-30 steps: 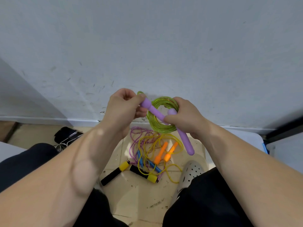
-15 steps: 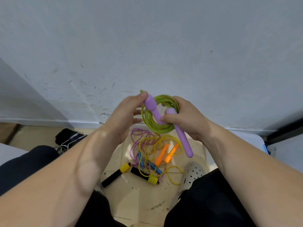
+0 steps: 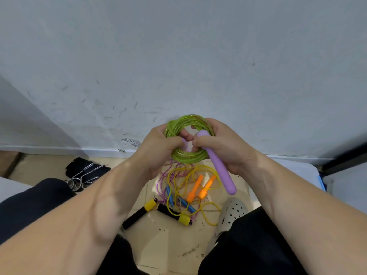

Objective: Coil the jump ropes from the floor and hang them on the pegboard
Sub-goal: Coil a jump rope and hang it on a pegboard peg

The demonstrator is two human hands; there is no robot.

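Observation:
I hold a green jump rope (image 3: 187, 158) wound into a tight coil in front of the wall. My left hand (image 3: 160, 147) grips the coil's left side, with a purple handle tip just showing between its fingers. My right hand (image 3: 224, 147) grips the right side together with the other purple handle (image 3: 220, 171), which points down and right. On the floor below lie a yellow rope with orange handles (image 3: 195, 188), a pink rope with blue handles (image 3: 170, 192), and a rope with black and yellow handles (image 3: 172, 213). No pegboard is in view.
A grey wall fills the upper view, meeting the tiled floor (image 3: 170, 241) at a white skirting. A black item with metal hooks (image 3: 85, 173) lies at left. A white box (image 3: 305, 171) stands at right. My grey perforated shoe (image 3: 231, 213) is beside the ropes.
My left hand has pushed one purple handle into the coil and closed round the coil's left side. Both hands have drawn together, and the handle that stuck out at upper left is nearly hidden.

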